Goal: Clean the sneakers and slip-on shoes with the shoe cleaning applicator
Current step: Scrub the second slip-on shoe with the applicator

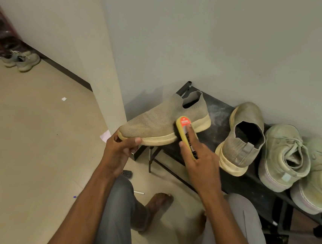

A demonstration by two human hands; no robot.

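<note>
Crouching on a beige tiled floor [27,128] beside a black shoe rack [248,181]. Left hand [118,149] gripping the toe of a slip-on shoe [156,121], holding it level over the rack's left end. Right hand [199,161] pinching the yellow applicator [184,132], pressing against the shoe's near side. Second slip-on [241,141] and sneakers [290,160] sitting farther right.

Beige knit slip-on shoe [156,121], cream sole, held level off the left end of the black rack [252,181], toe leftward. Yellow applicator [186,134] pressed against its side. Matching slip-on [241,137] and two pale green sneakers [284,157] along the rack's top.
</note>
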